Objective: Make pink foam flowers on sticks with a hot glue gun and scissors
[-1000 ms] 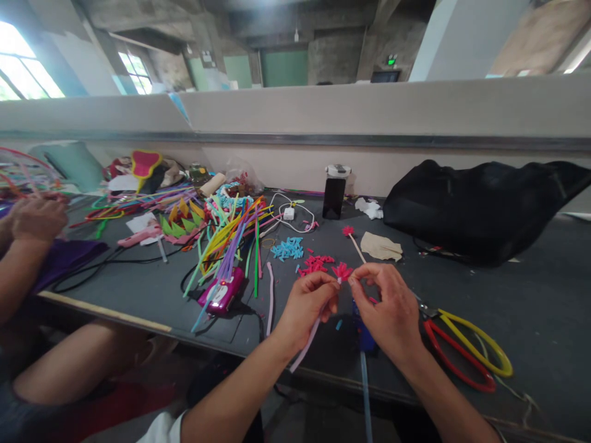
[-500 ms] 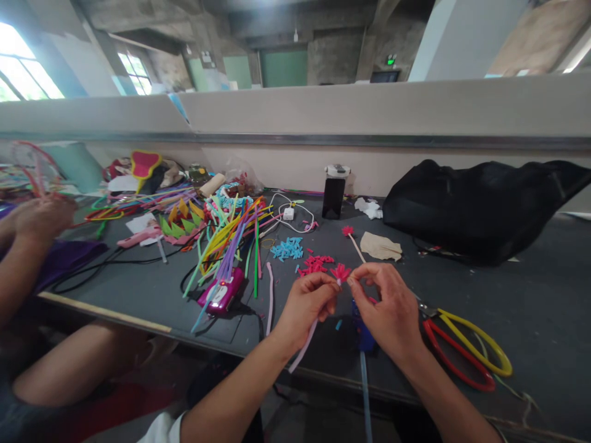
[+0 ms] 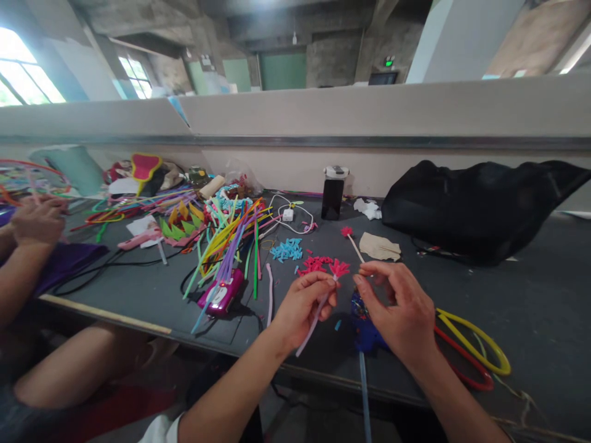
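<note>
My left hand [image 3: 307, 307] pinches a small pink flower [image 3: 339, 269] just under its petals. Its pale lilac pipe-cleaner stem [image 3: 308, 335] hangs down across my palm. To the right, slightly apart from the flower, is my right hand [image 3: 399, 307], thumb and forefinger drawn close in a pinch; what lies between them, if anything, is too small to make out. Below that hand sits a blue glue gun [image 3: 367, 332], partly hidden, with a translucent glue stick [image 3: 364, 394] pointing toward me. Loose pink pieces [image 3: 316, 263] and blue pieces [image 3: 286, 249] lie beyond my left hand.
Scissors with red and yellow handles [image 3: 498, 357] lie right of my right hand, partly covered. A finished-looking pink flower [image 3: 347, 232], a black bag [image 3: 462, 209], a phone [image 3: 332, 198], pipe cleaners [image 3: 231, 234] and a magenta device [image 3: 224, 295] are around. Another person's hands [image 3: 39, 218] are at left.
My right hand has moved a little right, away from the flower, uncovering more of the glue gun and covering more of the scissors. My left hand has shifted slightly, still pinching the flower.
</note>
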### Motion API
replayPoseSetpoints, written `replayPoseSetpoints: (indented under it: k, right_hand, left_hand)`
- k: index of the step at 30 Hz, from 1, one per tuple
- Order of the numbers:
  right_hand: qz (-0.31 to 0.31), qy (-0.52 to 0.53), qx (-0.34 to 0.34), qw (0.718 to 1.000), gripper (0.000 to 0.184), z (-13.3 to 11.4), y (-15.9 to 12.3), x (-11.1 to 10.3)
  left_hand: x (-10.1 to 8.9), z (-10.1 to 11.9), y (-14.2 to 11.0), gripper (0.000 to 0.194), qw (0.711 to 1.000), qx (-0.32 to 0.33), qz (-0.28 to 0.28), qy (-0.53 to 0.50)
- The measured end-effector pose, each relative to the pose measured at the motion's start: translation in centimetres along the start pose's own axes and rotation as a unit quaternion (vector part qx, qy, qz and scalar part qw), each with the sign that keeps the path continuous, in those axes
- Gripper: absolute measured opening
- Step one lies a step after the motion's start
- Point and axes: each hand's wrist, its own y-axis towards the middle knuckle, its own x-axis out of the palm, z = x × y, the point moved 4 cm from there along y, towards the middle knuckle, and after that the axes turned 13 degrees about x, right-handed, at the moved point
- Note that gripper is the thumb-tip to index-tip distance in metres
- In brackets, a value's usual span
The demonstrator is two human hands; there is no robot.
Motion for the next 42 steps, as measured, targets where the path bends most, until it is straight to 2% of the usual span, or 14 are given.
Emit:
replayPoseSetpoints:
  k: [7, 17, 25, 29, 35, 38, 42]
  right_hand:
    - [-0.031, 0.009, -0.042, 0.999, 0.016, -0.2, -0.1, 0.2]
    - [-0.043, -0.029, -0.011, 0.999, 0.014, 0.1, -0.2, 0.5]
    - [-0.025, 0.018, -0.018, 0.999, 0.021, -0.2, -0.3, -0.3]
    - [-0.025, 0.013, -0.012, 1.000, 0.016, 0.5, -0.5, -0.3]
    - [-0.104, -0.048, 0.020, 0.993, 0.015, 2.5, -1.3, -0.5]
    - [-0.137, -0.128, 0.028, 0.982, 0.026, 4.6, -2.3, -1.2]
    - [-0.239, -0.200, 0.009, 0.950, 0.046, 7.7, -4.7, -1.5]
  left_hand:
    - [0.1, -0.3, 0.0, 0.017, 0.999, -0.023, -0.031, -0.036]
    - [0.5, -0.3, -0.4, 0.021, 0.999, -0.012, -0.030, 0.016]
    - [0.6, 0.2, -0.2, 0.022, 0.999, 0.007, -0.032, -0.015]
    - [0.6, 0.5, -0.1, 0.022, 0.999, 0.025, -0.029, -0.021]
    - [0.5, 0.7, -0.2, 0.021, 0.999, 0.033, -0.011, -0.017]
    - [0.1, 0.8, -0.1, 0.022, 0.999, 0.048, 0.009, -0.008]
    - [-0.2, 0.9, 0.1, 0.026, 0.997, 0.068, 0.025, -0.016]
